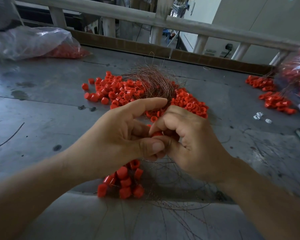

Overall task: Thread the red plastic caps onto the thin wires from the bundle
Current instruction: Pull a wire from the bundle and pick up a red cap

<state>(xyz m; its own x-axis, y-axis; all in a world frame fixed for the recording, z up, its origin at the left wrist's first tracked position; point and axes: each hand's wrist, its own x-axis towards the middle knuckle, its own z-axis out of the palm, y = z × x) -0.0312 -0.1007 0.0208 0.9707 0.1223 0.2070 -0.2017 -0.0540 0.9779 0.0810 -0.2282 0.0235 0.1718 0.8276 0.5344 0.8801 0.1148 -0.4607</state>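
Note:
A heap of loose red plastic caps [114, 90] lies on the grey table [42, 110]. The bundle of thin reddish wires [152, 80] fans up from behind my hands. My left hand [121, 135] and my right hand [185, 141] meet at the middle of the view. Between their fingertips a single red cap [157, 134] is pinched, mostly hidden by the fingers. My left hand also holds the base of the wire bundle. Below my left hand hangs a cluster of caps threaded on wires [125, 182]. Loose wire ends [177, 210] trail toward me.
A clear plastic bag of red caps [36, 44] lies at the far left. More caps [274, 99] and another bag [298, 71] are at the right edge. Small white plastic pieces [260, 116] lie on the right. A railing [145, 19] runs behind the table.

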